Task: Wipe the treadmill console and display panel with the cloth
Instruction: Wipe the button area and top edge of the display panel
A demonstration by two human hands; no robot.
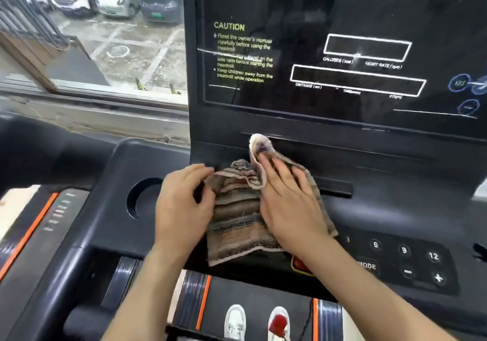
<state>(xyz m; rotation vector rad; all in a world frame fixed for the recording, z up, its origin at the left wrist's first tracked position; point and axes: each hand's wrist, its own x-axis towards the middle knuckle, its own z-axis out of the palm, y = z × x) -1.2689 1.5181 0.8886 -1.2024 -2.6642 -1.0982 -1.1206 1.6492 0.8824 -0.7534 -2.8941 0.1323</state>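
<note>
A person standing on a treadmill presses a striped cloth (237, 219) onto the console (110, 209), just below the dark display panel (342, 24), with both hands on the fabric. The cloth lies spread between the round cup holder (142, 198) and the keypad (405, 261), its lower hem hanging over the console's near edge beside a red button (300, 264).

The left hand (181, 206) is bent at the knuckles. Its grip is clamped on the cloth's bunched left edge, apparently to anchor the fabric so that it does not slide. The right hand (290, 209) lies flat on top with fingers straight and slightly spread. Its grip is apart and clamps nothing, and the palm seems placed to bear down and drive the wipe. A pale corner of the cloth stands folded up over its forefinger, against the ledge under the panel.

Both forearms reach forward from the bottom of the view, converging on the cloth. The panel above carries pale streaks; whether they are smears or glare cannot be told. The work looks confined to the console so far. A window (92, 37) stands to the left, and the person's shoes (234, 322) show below.
</note>
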